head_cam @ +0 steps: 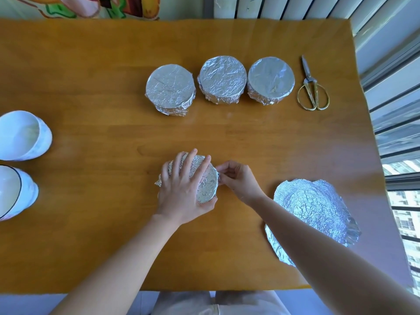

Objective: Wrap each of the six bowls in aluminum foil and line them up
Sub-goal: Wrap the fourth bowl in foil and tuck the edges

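Orange-brown wooden table (91, 87) fills the view, with window bars along its right side. Near the person's edge, the left hand (181, 189) lies spread over a foil-covered bowl (208, 184), fingers across its top and thumb under its near rim, grasping it. Touching that bowl's right rim, the right hand (238, 178) pinches a fold of foil between thumb and fingertips. Beyond the held bowl stand three wrapped bowls (222, 79) in a row, with scissors (312, 87) just right of them. Right of the right hand lies a loose foil sheet (318, 205). Far left of the left hand sit two bare white bowls (20, 135).
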A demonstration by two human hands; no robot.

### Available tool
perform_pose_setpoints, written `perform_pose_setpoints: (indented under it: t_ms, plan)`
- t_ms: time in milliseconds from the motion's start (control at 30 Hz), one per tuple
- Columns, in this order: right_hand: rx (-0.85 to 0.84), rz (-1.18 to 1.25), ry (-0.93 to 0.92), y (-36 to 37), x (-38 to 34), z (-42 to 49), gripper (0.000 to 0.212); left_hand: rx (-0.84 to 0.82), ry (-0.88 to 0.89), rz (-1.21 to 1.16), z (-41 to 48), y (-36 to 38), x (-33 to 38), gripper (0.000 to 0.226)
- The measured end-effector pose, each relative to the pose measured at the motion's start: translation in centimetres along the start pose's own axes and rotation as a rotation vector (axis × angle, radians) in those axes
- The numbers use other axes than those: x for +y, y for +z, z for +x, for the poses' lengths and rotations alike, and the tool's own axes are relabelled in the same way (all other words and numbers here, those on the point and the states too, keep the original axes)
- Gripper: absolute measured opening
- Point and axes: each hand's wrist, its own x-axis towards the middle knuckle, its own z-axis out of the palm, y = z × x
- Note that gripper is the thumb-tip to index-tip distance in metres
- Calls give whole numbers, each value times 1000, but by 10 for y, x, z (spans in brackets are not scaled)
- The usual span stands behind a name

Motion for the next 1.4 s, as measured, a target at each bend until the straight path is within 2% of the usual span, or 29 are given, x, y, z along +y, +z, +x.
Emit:
perform_pose_setpoints:
  t_ms: [233, 367, 467, 633, 800, 933, 1067, 1167, 1200, 1300, 1333, 1400]
  plan:
    - [-133, 106, 11, -8, 0, -6, 35, 0, 2, -6, 0, 0, 0, 94]
    - [-90, 118, 69, -7, -3, 2, 26, -11, 9, -2, 0, 0, 0, 94]
    - [-110, 4, 94, -8, -9, 9, 24, -9, 8, -6, 0, 0, -1, 94]
    - [-33, -80, 94, -3, -10, 9, 18, -13, 4, -5, 0, 1, -1, 94]
    - [74, -22, 78, 7, -6, -6, 34, 7, 5, -14, 0, 1, 0, 95]
    - [18, 75, 74, 9, -2, -13, 29, 4, 3, -8, -1, 1, 0, 96]
    - [10, 4, 79, 6, 0, -6, 27, 10, 12, 0, -1, 1, 0, 96]
    - [-5, -166, 36, -5, -5, 5, 7, 7, 14, 3, -1, 1, -1, 96]
    - [9, -250, -1, -10, -7, 10, 11, 5, 14, 4, 0, 1, -1, 95]
    - [-40, -437, -231, -20, -19, 22, 59, 0, 12, -2, 0, 1, -1, 95]
    - [-107, -471, -293, -19, -24, 25, 67, -1, 11, -2, 0, 1, -1, 96]
    - [-210, -549, -351, -16, -32, 34, 70, -4, 8, -8, 0, 2, -1, 96]
